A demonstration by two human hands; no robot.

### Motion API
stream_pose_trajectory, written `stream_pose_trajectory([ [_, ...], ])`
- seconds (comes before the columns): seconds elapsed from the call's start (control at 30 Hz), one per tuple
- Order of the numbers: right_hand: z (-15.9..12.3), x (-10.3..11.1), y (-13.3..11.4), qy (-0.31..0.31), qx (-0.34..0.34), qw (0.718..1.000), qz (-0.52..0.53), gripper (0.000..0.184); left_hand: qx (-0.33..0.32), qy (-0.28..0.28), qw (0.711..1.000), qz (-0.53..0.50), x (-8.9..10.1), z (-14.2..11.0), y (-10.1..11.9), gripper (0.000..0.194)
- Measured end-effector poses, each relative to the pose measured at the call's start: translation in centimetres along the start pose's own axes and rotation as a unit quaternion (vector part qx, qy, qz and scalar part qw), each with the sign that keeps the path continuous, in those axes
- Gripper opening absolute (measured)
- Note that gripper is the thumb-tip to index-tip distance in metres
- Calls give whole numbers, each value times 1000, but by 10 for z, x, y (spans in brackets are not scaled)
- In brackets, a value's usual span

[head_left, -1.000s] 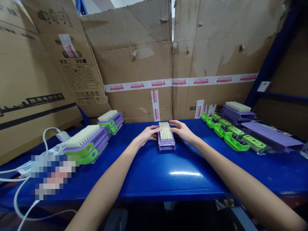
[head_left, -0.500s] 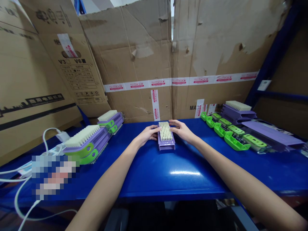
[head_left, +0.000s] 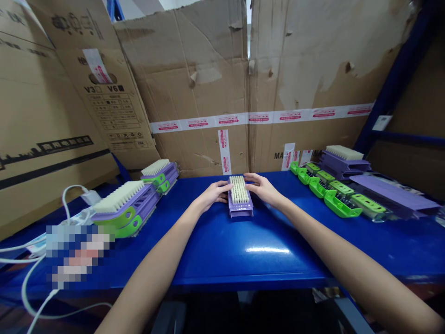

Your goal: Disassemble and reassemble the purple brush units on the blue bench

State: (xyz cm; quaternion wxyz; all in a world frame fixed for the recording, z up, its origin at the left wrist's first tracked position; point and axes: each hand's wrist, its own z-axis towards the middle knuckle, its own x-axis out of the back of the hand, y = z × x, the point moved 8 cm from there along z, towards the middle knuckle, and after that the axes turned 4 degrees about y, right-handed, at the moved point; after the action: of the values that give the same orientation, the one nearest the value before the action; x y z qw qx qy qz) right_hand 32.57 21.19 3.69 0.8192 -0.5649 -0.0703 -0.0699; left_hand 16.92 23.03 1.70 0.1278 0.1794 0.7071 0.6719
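At the hub of the dial, on the smooth, glossy blue tabletop (head_left: 264, 266), can see a purple brush block (head_left: 239, 191): oblong moulded plastic, topped with rows of cream bristle tufts, hollow at the six o'clock end. Lies bristles up. Held between two bare hands: at nine o'clock by the left hand (head_left: 210, 197), with thumb tip against the bristle edge and fingers curled by the side; at three o'clock by the right hand (head_left: 266, 190), with thumb at the opposite edge and fingers stretched toward the far corner. Cannot tell how firmly.

Further out toward nine, can make out two green-and-purple brush stacks (head_left: 139, 200), slotted along the flanks, with stiff cream bristles; beyond, a white plug (head_left: 91, 197). Toward two and three, can find curved, bright green plastic shells (head_left: 339, 206), clear-sided cartridges (head_left: 369, 207) with lime tops, and a purple brush stack (head_left: 342, 167). Backed at twelve by creased, torn cardboard (head_left: 208, 88) banded with printed tape (head_left: 229, 120). Matches the picture of half a second ago in hold and place.
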Motion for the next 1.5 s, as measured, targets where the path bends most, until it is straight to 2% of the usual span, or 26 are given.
stream_pose_trajectory([
  [0.8, -1, 2, 3, -2, -28, 999, 39, 46, 2, -1, 1000, -2, 0, 1, -2, 51],
  [1.03, -3, 1, 2, -2, -54, 997, 60, 44, 3, 4, 1000, 11, 1, 2, -2, 53],
  [1.3, -8, 0, 5, 8, -115, 990, 83, 42, -2, 6, 999, 49, -1, 2, -3, 52],
  [1.4, -7, -1, 8, 12, -117, 991, 63, 40, -1, 12, 998, 62, -1, 2, -3, 54],
  [1.5, -5, 1, 6, 28, -80, 996, -15, 39, -7, 9, 998, 69, -3, 2, -2, 57],
])
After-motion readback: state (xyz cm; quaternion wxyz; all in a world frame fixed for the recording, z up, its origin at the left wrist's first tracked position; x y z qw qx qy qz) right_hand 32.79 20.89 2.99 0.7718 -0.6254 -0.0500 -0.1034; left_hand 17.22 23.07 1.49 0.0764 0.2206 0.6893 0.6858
